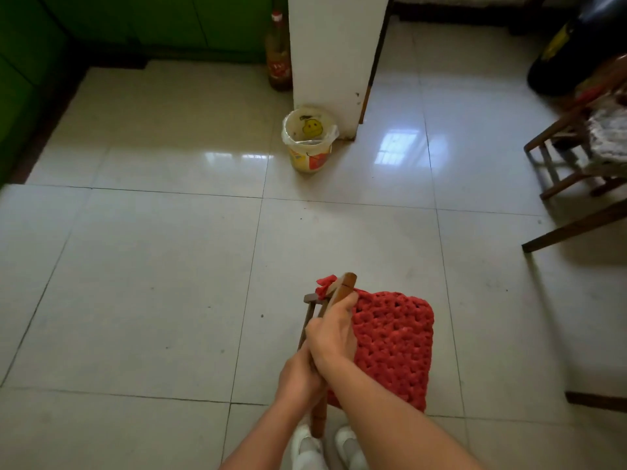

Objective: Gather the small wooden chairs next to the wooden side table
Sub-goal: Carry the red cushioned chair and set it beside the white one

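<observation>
Head view, looking down at a glossy pale tiled floor.

Lower centre of frame: small wooden chair with a red crocheted cushion on its seat, held by its back frame. Whether its legs touch the floor cannot be told. Right hand is wrapped round the chair's back rail, fingers curled closed over the wood just beside the cushion edge. Left hand sits lower and to the left, closed round the same wooden frame, partly covered by the right wrist. White shoes show at the bottom edge beneath the chair post.

Surroundings:
- Centre, upper half: white pillar rising from the floor. At its foot, touching or just beside it, a small bucket lined with a plastic bag bearing a yellow smiley face.
- Left of pillar, against it: a tall bottle with a red cap.
- Upper left: green cabinets.
- Right edge: a second wooden chair with a pale cushion, well apart from the held chair; a dark wooden leg slants across the floor just below it.
- Upper right corner: a dark rounded object, identity unclear.

Open tile lies between the held chair and the right-edge chair.
</observation>
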A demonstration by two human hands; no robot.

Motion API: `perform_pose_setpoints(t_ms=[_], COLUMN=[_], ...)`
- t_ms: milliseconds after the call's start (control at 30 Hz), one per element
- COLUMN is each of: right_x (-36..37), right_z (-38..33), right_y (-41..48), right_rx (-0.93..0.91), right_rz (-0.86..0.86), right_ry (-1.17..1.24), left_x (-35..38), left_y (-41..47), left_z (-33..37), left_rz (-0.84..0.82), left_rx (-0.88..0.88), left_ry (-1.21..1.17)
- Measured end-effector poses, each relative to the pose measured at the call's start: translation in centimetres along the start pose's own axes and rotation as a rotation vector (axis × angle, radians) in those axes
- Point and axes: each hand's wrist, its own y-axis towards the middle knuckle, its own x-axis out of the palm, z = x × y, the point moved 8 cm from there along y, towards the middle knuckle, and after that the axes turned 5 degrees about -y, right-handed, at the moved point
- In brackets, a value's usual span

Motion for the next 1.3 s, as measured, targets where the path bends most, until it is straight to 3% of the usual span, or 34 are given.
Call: perform_pose_setpoints(t_ms=[200, 333, 533, 1033, 1300], right_x=[-6.2, -11.6, -19.0, -37.0, -43.4], right_z=[-4.1, -6.0, -9.0, -15.1, -17.6], right_y=[0.1, 0.4, 2.8, 19.3, 26.9], right_rx=[-0.046, -0.047, -0.079, -0.066, -0.02], right_rz=[0.051, 0.103, 0.16, 0.239, 0.272], right_ry=[0.102, 0.204, 0.298, 0.41, 0.452], left_x=[-2.0, -2.2, -2.6, 2.7, 5.5], left_y=[-0.3, -0.9, -1.7, 4.2, 8.6], left_z=[6.3, 12.7, 22.7, 47.8, 57.7], left_rz=[0.043, 0.017, 0.014, -0.096, -0.188], left_rx=[0.066, 0.219, 0.327, 0.379, 0.485], left_ry=[-0.004, 0.203, 0.261, 0.291, 0.36])
